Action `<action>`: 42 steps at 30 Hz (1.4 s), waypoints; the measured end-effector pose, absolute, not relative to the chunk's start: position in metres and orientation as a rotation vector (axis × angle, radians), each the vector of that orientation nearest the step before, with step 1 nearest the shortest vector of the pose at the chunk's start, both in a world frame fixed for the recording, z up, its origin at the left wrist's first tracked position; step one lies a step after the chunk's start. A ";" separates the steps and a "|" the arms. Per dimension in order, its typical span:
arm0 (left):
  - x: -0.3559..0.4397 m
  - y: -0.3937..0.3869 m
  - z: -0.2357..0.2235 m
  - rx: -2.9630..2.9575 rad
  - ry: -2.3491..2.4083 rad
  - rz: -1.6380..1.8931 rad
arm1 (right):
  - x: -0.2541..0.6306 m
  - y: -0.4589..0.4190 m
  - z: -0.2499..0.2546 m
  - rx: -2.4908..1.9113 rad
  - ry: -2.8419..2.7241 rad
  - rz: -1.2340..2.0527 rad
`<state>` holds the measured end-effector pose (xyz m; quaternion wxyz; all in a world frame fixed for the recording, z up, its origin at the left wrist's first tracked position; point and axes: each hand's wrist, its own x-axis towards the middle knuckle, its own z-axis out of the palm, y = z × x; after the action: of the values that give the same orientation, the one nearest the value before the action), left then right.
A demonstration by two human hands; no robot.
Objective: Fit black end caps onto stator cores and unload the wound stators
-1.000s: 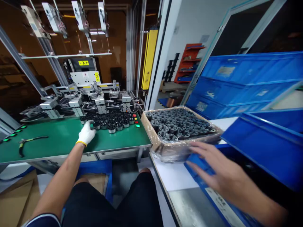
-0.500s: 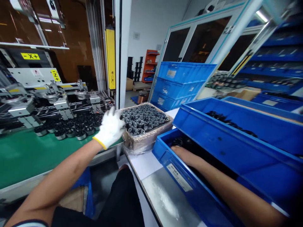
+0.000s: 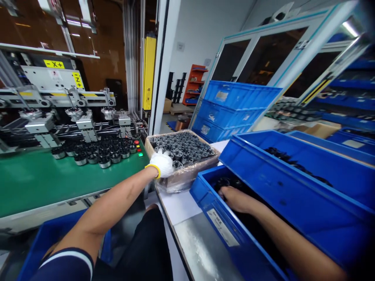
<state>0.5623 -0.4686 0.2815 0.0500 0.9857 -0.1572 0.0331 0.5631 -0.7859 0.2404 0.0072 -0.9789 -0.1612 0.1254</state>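
Note:
My left hand, in a white glove with a yellow cuff, rests on the near corner of a cardboard tray wrapped in clear film and filled with several grey ring-shaped parts. Its fingers curl down over the parts; what they hold is hidden. My bare right hand reaches inside a blue bin with dark parts in it. Its fingertips are hidden among those dark parts.
A green work table carries rows of the same grey parts before an assembly machine. More blue bins stand stacked at right and behind. A blue crate sits below my left arm.
My left hand moved from the green table to the cardboard tray and came down on its near corner. My right hand went into the blue bin. My view swung to the right.

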 end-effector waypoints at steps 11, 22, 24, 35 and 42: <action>0.471 -0.439 0.276 1.844 -0.257 0.171 | 0.582 -0.802 0.224 -3.094 -0.573 -0.065; 0.407 -0.402 0.242 1.636 -0.201 0.208 | 0.550 -0.734 0.289 -2.774 -0.764 -0.999; 0.412 -0.403 0.240 1.587 -0.158 0.159 | 0.521 -0.700 0.302 -2.423 -1.069 -1.109; 0.412 -0.453 0.190 0.878 -0.323 -0.127 | 0.439 -0.643 0.257 -1.963 -1.455 -0.879; 0.408 -0.448 0.211 1.247 -0.334 -0.133 | 0.441 -0.645 0.262 -1.964 -1.435 -0.864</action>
<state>0.4076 -0.4479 0.2108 0.7966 0.5808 -0.1557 -0.0619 0.4410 -0.6451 0.2616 0.2763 -0.7313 -0.5343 -0.3216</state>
